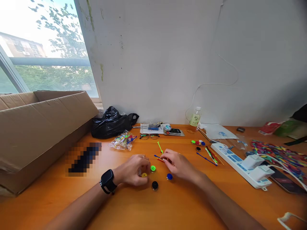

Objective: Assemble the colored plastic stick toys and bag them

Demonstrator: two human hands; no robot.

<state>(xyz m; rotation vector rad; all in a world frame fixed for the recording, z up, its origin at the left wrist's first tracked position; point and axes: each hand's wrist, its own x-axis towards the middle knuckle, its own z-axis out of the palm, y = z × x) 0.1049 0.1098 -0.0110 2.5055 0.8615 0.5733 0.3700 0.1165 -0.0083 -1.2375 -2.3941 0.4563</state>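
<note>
My left hand [135,171], a black watch at its wrist, is closed with curled fingers around a small yellow disc [144,175]. My right hand [178,163] pinches a thin red plastic arrow [161,160] between thumb and fingers. Just beyond its fingertips lie a blue arrow [155,156] and a green arrow [160,147]. Between the hands sits a green disc [153,168]. A black disc [154,185] stands nearer to me, and a blue disc [169,176] is just below my right hand. These discs seem to have clear bases.
At left stands a cardboard box [45,127]; behind are a black plastic bag [111,124], a clear bag of coloured parts [123,140], glasses [149,136] and a bottle [194,120]. To the right lie several arrows [206,158], a power strip [240,164] and a colourful heap [279,156].
</note>
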